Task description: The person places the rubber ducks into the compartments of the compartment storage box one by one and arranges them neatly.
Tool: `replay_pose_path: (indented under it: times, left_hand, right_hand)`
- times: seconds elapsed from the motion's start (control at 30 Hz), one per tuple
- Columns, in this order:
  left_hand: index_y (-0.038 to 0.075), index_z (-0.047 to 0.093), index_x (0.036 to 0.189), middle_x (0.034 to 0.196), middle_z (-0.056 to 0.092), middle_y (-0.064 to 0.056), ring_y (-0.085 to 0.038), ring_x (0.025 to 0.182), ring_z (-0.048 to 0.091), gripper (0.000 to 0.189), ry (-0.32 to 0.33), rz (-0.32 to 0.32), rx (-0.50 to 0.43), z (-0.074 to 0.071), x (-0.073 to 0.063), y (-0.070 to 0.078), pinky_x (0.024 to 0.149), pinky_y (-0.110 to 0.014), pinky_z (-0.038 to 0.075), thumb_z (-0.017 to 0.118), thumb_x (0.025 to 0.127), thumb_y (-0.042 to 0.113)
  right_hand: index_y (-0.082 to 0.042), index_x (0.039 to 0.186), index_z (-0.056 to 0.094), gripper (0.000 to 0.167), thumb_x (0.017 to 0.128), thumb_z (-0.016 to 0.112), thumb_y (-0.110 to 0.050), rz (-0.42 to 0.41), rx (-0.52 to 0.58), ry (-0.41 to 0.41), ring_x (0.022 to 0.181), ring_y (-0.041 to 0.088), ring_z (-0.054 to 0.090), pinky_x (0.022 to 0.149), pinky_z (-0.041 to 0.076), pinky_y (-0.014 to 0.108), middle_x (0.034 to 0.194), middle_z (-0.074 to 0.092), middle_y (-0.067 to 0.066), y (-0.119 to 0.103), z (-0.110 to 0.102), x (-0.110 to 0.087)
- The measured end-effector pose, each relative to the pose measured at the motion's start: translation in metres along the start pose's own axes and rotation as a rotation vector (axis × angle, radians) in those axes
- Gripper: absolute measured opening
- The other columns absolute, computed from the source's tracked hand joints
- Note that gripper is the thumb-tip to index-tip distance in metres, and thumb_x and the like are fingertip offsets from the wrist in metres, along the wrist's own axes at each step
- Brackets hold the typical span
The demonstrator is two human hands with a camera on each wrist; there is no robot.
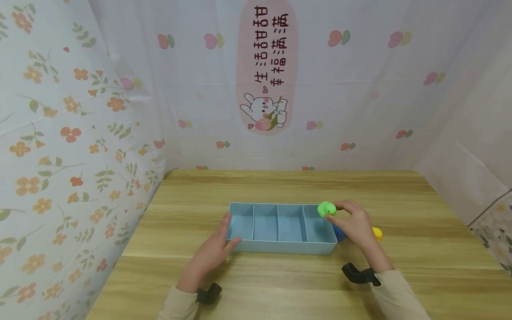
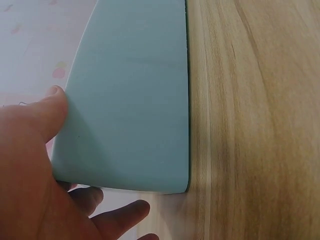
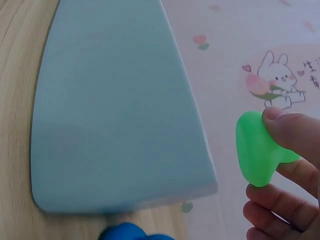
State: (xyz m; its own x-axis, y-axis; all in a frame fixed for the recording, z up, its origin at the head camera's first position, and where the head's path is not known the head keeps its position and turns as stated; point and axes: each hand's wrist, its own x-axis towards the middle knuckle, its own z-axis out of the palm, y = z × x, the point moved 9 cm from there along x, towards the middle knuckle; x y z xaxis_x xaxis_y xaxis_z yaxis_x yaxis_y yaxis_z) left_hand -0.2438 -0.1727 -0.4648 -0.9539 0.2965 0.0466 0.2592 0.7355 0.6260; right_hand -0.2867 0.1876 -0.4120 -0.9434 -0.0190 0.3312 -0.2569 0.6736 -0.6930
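Note:
A light blue box point(image 1: 266, 246) with a row of open compartments lies lengthwise on the wooden table. My left hand point(image 1: 212, 251) grips its near left corner, thumb over the front rim and fingers along the left end. In the left wrist view the thumb point(image 2: 56, 107) presses the rim of the box's plain long wall. Above the rightmost compartment, my right hand point(image 1: 354, 224) pinches a green toy duck point(image 1: 326, 209) between thumb and fingers. The right wrist view shows the duck point(image 3: 255, 150) held beside the box, past its rim.
A blue toy point(image 1: 339, 234) sits against the box's right end, partly hidden by the right hand. Behind the right wrist is a yellow toy point(image 1: 378, 233) on the table point(image 1: 280, 284). Patterned cloth point(image 1: 192, 89) hangs at the back and sides.

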Motion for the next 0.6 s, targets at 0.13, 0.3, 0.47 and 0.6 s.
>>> replay_pose_path:
  times: [0.13,0.3,0.47,0.6]
  left_hand:
    - [0.002,0.004,0.153,0.160,0.009,-0.016,-0.031,0.145,0.020,0.080,0.002,0.001,-0.008,-0.001,-0.001,0.000,0.117,-0.046,0.022,0.047,0.099,0.042]
    - [0.003,0.005,0.153,0.160,0.009,-0.015,-0.030,0.145,0.021,0.080,0.000,-0.007,-0.012,-0.002,-0.003,-0.001,0.117,-0.045,0.023,0.048,0.099,0.043]
    - [0.003,0.004,0.153,0.160,0.009,-0.015,-0.030,0.145,0.020,0.080,0.002,-0.004,-0.026,-0.002,-0.002,-0.001,0.117,-0.045,0.023,0.048,0.099,0.042]
    - [0.001,0.006,0.153,0.159,0.010,-0.018,-0.032,0.144,0.022,0.079,0.013,0.007,-0.024,-0.002,-0.001,0.000,0.116,-0.046,0.023,0.049,0.099,0.039]
  right_hand:
    - [-0.001,0.110,0.067,0.040,0.077,0.080,-0.020,-0.015,0.002,-0.015,0.101,0.031,0.056,0.089,0.046,0.055,0.103,0.063,0.012,-0.008,0.008,0.000]
    - [0.001,0.108,0.067,0.040,0.076,0.081,-0.019,-0.046,0.008,-0.026,0.098,0.033,0.058,0.090,0.046,0.055,0.103,0.064,0.014,-0.018,0.016,0.000]
    - [0.000,0.108,0.068,0.039,0.076,0.081,-0.020,-0.060,0.010,-0.052,0.098,0.032,0.059,0.090,0.048,0.055,0.103,0.064,0.013,-0.026,0.024,0.002]
    - [-0.002,0.106,0.068,0.038,0.075,0.082,-0.019,-0.057,0.005,-0.065,0.097,0.030,0.059,0.090,0.049,0.054,0.102,0.064,0.011,-0.030,0.028,0.003]
